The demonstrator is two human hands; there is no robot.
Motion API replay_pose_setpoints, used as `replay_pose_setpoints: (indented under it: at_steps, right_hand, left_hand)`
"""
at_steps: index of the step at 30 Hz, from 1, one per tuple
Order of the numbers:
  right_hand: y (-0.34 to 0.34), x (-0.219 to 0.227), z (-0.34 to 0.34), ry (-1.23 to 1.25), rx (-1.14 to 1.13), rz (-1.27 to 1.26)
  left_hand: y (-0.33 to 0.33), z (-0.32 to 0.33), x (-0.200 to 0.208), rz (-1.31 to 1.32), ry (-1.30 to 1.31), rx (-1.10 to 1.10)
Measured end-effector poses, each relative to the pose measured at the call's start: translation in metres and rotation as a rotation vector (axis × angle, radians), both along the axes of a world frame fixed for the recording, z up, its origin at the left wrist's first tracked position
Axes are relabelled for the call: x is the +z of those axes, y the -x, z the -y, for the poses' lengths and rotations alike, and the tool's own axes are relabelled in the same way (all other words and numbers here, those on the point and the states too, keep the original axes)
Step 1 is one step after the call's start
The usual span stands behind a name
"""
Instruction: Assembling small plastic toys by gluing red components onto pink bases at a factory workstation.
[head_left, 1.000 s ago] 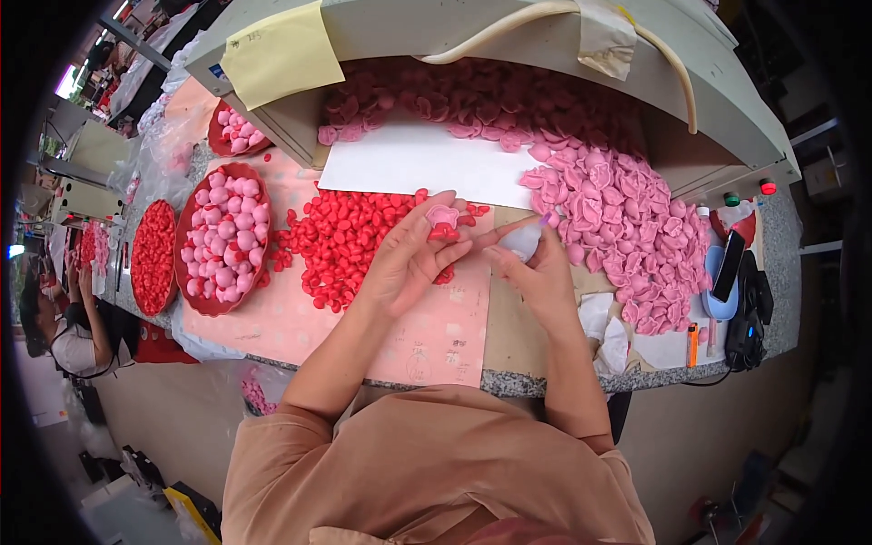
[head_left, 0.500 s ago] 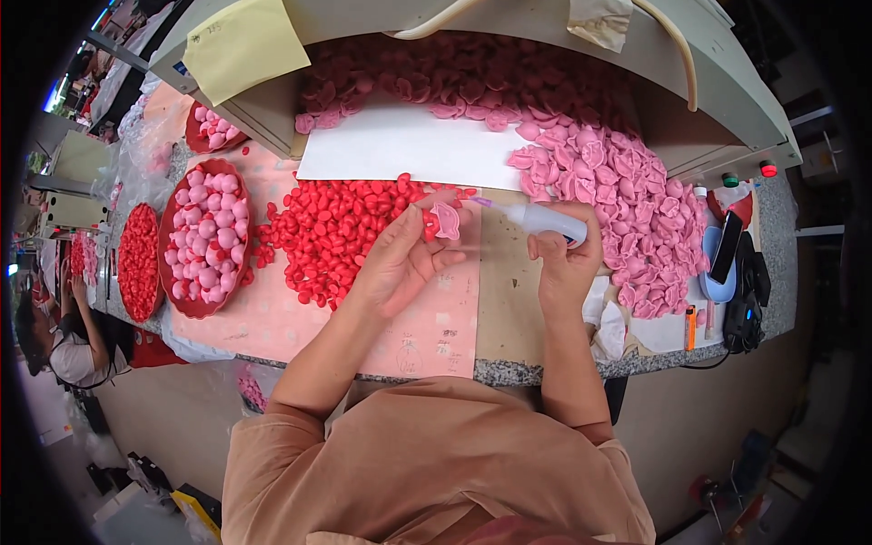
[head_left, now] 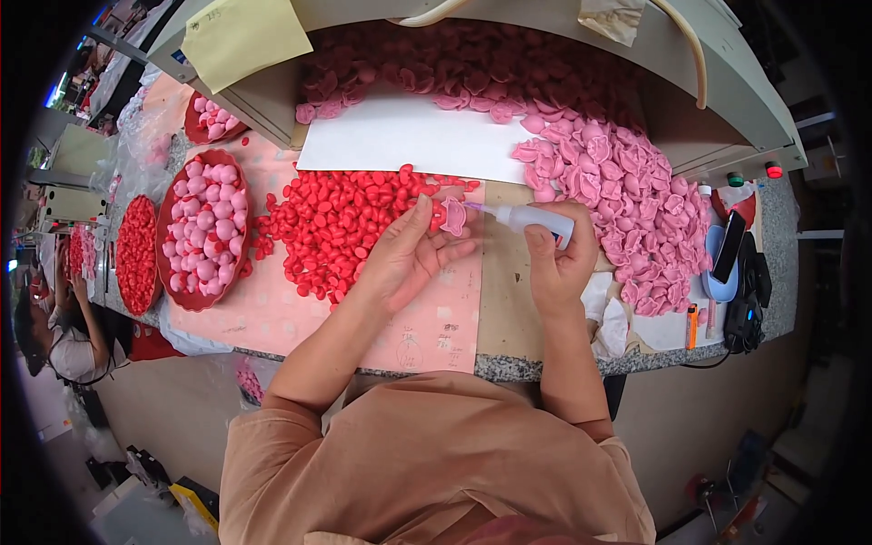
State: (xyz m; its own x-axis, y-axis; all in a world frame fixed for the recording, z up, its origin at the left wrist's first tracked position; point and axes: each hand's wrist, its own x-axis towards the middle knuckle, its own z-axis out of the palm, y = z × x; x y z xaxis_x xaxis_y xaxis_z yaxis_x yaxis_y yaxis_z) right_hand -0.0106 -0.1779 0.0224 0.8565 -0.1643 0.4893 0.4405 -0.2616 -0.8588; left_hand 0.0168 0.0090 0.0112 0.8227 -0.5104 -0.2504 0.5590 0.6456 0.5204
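Observation:
My left hand holds a small pink shell-shaped piece between thumb and fingers, with a bit of red beside it at the fingertips. In my right hand is a white squeeze bottle with a thin purple nozzle, lying nearly level. Its tip points left and is at or very near the pink piece; contact is hard to make out. Just left of my left hand spreads a heap of small red pieces. Pink shell-shaped pieces are piled to the right of the bottle.
A scalloped red tray of pink balls with red parts stands left, near another heap of red pieces. A grey housing arches over a white sheet. A phone, an orange lighter and crumpled white tissue lie right.
The right hand has tilted the bottle more level and drawn it slightly left, bringing the nozzle closer to the pink piece. My left hand has turned and shifted slightly right with the piece.

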Motion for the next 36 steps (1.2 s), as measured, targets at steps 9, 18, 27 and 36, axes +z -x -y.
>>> replay_pose_setpoints:
  at_steps: [9,18,27,36]
  right_hand:
    - [-0.0023,0.0004,-0.0022,0.111,-0.011,0.024]
    - [-0.0020,0.0011,-0.0041,0.126,-0.014,0.018]
    - [-0.0036,0.0004,-0.0040,0.167,-0.022,0.041]
    - [-0.0046,0.0005,-0.0032,0.213,-0.047,0.067]
  left_hand:
    - [0.0004,0.0003,-0.0015,-0.012,-0.004,-0.001]
    - [0.0010,0.0008,-0.0009,-0.022,-0.027,0.006]
    - [0.0011,0.0002,-0.0021,-0.010,-0.032,-0.005]
    - [0.0015,0.0014,0.0001,-0.010,-0.071,-0.016]
